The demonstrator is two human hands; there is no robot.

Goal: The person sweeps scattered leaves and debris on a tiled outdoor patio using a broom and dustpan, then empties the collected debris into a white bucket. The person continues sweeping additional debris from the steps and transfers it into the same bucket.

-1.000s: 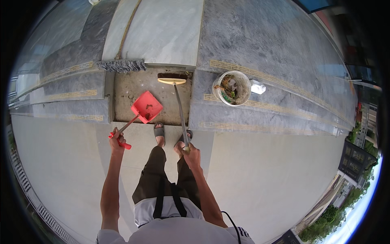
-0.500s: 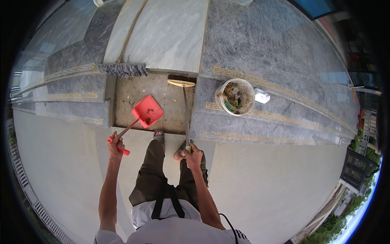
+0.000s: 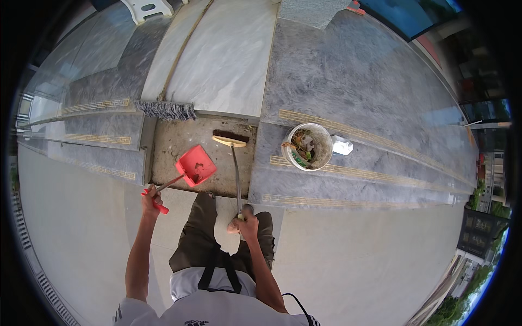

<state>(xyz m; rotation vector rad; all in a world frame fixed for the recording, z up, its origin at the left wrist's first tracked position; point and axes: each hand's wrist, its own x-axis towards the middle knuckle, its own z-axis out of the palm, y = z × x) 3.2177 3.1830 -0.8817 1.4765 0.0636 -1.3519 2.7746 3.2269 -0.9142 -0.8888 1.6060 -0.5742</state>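
My left hand (image 3: 151,200) is closed round the red handle of a dustpan. The red dustpan (image 3: 196,165) rests in a sunken dirt-covered patch (image 3: 179,136) and holds some dark debris. My right hand (image 3: 248,224) grips the pole of a broom, whose pale head with dark bristles (image 3: 229,140) is in the same patch, right of and beyond the dustpan, apart from it. On the stone step to the right stands a white bucket (image 3: 287,150) with leaves and rubbish in it. Beside it is a white bottle (image 3: 342,145).
A grey string mop (image 3: 166,110) lies on the pale stone slab (image 3: 228,60) at the patch's far left edge. Grey steps with gold patterned bands rise on both sides. A white plastic stool (image 3: 148,9) is at the far left. My feet stand at the patch's near edge.
The broom head has come nearer, away from the patch's far edge and towards the dustpan. My right hand has drawn back with it. My view has also shifted, showing more of the stool.
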